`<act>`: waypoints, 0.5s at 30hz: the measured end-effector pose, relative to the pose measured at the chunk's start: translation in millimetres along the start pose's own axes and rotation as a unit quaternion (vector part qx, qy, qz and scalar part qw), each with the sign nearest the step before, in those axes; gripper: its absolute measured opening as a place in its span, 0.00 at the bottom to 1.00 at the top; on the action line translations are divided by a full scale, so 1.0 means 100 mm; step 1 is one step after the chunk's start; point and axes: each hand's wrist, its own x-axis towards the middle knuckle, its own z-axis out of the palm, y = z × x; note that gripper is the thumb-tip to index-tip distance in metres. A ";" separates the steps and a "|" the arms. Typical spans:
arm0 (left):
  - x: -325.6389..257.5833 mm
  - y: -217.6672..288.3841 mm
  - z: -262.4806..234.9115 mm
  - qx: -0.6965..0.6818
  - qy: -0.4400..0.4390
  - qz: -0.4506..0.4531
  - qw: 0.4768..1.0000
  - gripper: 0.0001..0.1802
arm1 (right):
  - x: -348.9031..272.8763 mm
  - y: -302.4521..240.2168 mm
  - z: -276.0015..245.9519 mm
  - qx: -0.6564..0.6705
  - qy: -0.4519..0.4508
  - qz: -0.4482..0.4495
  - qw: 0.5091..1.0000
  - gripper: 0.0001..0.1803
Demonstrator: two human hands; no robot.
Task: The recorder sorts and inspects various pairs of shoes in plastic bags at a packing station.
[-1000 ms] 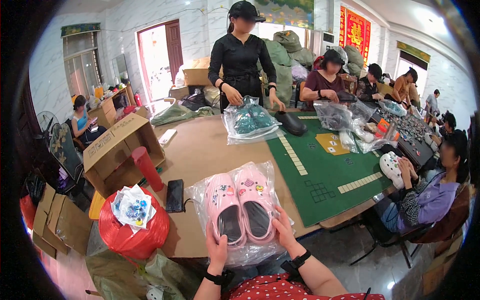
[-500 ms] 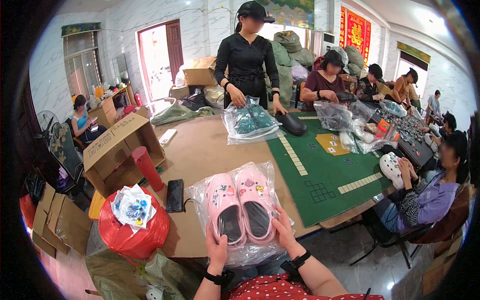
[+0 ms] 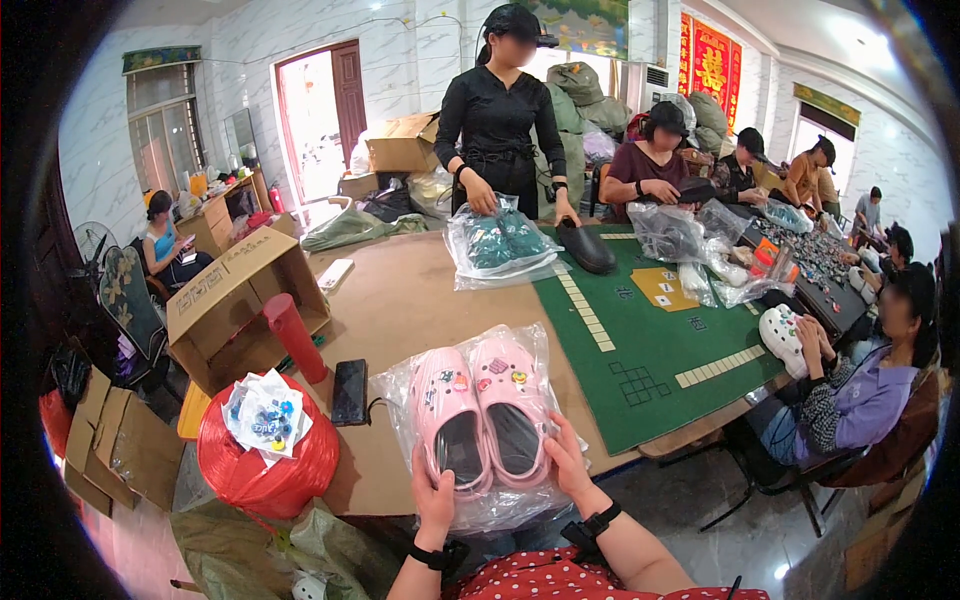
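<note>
A pair of pink clogs [image 3: 462,410] decorated with small colourful charms lies side by side on a transparent plastic bag [image 3: 545,375] at the near edge of the table, toes pointing away from me. My left hand [image 3: 434,495] grips the heel of the left clog, thumb at the heel opening. At the right clog's heel, my right hand [image 3: 568,462] is closed around the outer side, with its thumb near the rim. Crinkled plastic shows under and around both heels.
Left of the clogs are a black phone [image 3: 350,391], a red cylinder [image 3: 295,338], a red twine roll [image 3: 268,465] with charms on paper, and an open cardboard box [image 3: 245,300]. A green mat [image 3: 640,350] lies right. Across, a co-worker handles bagged green clogs [image 3: 503,240] and a dark clog [image 3: 585,246].
My hands and the pink clogs stay in place. Across the table, the co-worker's hand has shifted to the back end of the dark clog, which is turned slightly.
</note>
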 end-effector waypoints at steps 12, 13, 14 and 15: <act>-0.01 -0.09 0.00 -0.034 0.014 -0.023 0.999 0.40 | 0.00 -0.01 0.00 -0.005 -0.002 0.002 1.000 0.34; 0.00 -0.09 0.00 -0.034 0.014 -0.023 0.999 0.40 | 0.00 -0.01 0.00 -0.005 -0.002 0.002 1.000 0.34; 0.00 -0.09 -0.01 -0.027 0.011 -0.018 0.999 0.40 | 0.00 -0.01 0.01 -0.002 -0.002 -0.001 1.000 0.34; 0.00 -0.09 -0.01 -0.021 0.008 -0.012 1.000 0.40 | 0.00 -0.02 0.01 0.000 -0.001 -0.004 1.000 0.34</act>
